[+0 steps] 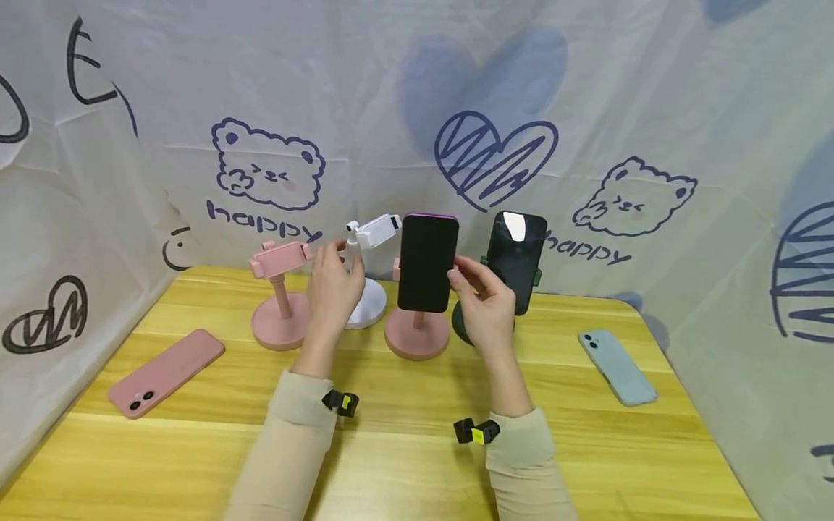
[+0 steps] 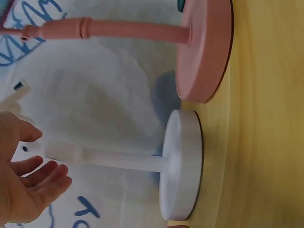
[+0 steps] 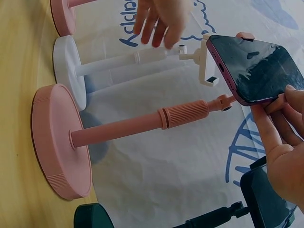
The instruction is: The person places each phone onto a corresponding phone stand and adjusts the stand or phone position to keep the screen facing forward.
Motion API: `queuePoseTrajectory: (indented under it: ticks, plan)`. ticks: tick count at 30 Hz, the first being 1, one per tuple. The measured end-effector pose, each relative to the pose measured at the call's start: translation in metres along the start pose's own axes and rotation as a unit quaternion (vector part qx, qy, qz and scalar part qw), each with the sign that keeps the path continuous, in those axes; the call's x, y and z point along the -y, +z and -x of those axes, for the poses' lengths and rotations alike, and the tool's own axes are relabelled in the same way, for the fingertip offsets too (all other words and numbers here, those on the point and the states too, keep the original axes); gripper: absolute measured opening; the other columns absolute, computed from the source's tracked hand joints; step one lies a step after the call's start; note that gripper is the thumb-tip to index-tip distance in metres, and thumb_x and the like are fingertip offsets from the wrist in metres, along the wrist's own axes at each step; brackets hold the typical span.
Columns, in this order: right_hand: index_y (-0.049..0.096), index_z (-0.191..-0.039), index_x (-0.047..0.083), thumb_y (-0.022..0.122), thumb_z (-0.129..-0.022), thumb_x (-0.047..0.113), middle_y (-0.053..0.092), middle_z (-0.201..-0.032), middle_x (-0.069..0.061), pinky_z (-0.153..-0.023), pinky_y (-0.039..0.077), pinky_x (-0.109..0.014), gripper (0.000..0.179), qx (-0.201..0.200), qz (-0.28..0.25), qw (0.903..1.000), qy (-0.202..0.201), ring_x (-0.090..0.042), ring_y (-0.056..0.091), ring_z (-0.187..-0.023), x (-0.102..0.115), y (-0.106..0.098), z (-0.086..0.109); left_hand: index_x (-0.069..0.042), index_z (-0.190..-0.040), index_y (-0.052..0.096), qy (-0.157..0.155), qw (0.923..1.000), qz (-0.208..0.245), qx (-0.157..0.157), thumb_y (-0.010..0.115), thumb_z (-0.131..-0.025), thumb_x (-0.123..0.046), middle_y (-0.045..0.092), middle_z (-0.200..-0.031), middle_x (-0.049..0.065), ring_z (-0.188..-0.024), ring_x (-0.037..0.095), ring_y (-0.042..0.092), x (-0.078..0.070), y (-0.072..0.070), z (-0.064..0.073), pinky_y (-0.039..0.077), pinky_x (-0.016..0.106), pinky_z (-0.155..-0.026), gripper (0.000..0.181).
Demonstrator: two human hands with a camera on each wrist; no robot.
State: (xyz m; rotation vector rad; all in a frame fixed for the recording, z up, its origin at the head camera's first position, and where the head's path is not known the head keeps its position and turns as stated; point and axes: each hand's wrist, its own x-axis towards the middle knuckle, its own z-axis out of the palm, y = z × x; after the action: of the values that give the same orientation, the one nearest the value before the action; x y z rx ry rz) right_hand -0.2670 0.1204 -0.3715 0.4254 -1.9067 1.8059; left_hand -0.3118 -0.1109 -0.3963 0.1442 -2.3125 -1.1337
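A dark-screened phone [image 1: 428, 262] stands upright in the clamp of a pink phone stand [image 1: 417, 334]. At the phone's right edge, my right hand [image 1: 485, 300] pinches the pink clamp arm [image 3: 277, 103] with thumb and fingers. My left hand [image 1: 334, 282] is beside the neck of a white phone stand [image 1: 367, 304], whose clamp [image 1: 379, 231] holds no phone. Its fingers are loosely bent around air in the left wrist view, and whether they touch the white neck I cannot tell.
Left of the white stand is another pink stand [image 1: 280, 322] without a phone. A green stand [image 2: 181, 5] holds a black phone [image 1: 517, 253] at right. A pink phone [image 1: 167, 373] lies at the left, a pale blue phone [image 1: 617, 367] at the right. Patterned cloth hangs behind the wooden table [image 1: 404, 449].
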Motion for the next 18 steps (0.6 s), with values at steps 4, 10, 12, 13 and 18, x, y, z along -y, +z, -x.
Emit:
queuePoseTrajectory:
  ticks: [4,10,12,13,18]
  plan:
    - [0.072,-0.122,-0.007,0.071,-0.098,0.003,0.072,-0.117,-0.023,-0.086,0.060,-0.022,0.026,0.004,0.000,1.0000,-0.003,-0.005,0.071,-0.097,-0.001,-0.002,-0.001,0.002,-0.131,0.059,-0.028,0.9984,0.049,0.006,0.068,-0.100,-0.020,0.063,-0.127,0.019,-0.110,0.036,0.063,0.006,0.008,-0.015,0.053,0.050,-0.089,0.039]
    - [0.072,-0.122,-0.007,0.071,-0.098,0.002,0.072,-0.116,-0.024,-0.086,0.060,-0.023,0.026,0.003,-0.001,1.0000,-0.007,-0.005,0.070,-0.097,-0.001,-0.001,-0.001,0.001,-0.125,0.059,-0.034,0.9957,0.086,0.002,0.074,-0.096,-0.013,0.063,-0.119,0.019,-0.107,0.032,0.064,0.014,0.014,-0.027,0.053,0.047,-0.093,0.035]
    - [0.072,-0.122,-0.007,0.071,-0.098,0.003,0.072,-0.116,-0.023,-0.086,0.060,-0.022,0.025,0.002,0.002,1.0000,-0.005,-0.005,0.070,-0.097,-0.001,-0.001,0.000,0.002,-0.124,0.058,-0.031,0.9952,0.092,0.008,0.073,-0.096,-0.010,0.063,-0.118,0.020,-0.107,0.033,0.064,0.015,0.015,-0.029,0.053,0.046,-0.094,0.034]
    - [0.072,-0.122,-0.007,0.071,-0.098,0.002,0.072,-0.116,-0.023,-0.086,0.060,-0.022,0.026,0.002,0.003,1.0000,-0.005,-0.005,0.070,-0.097,-0.001,-0.001,0.000,0.003,-0.124,0.058,-0.029,0.9950,0.095,0.010,0.072,-0.096,-0.009,0.062,-0.117,0.021,-0.106,0.034,0.065,0.015,0.014,-0.030,0.053,0.046,-0.094,0.033]
    - [0.071,-0.122,-0.007,0.071,-0.097,0.001,0.072,-0.117,-0.024,-0.087,0.060,-0.023,0.026,-0.003,0.002,1.0000,-0.006,-0.007,0.071,-0.099,0.002,0.000,-0.001,0.007,-0.122,0.058,-0.021,0.9953,0.092,0.018,0.070,-0.098,-0.007,0.063,-0.115,0.024,-0.105,0.038,0.064,0.015,0.010,-0.029,0.052,0.050,-0.094,0.030]
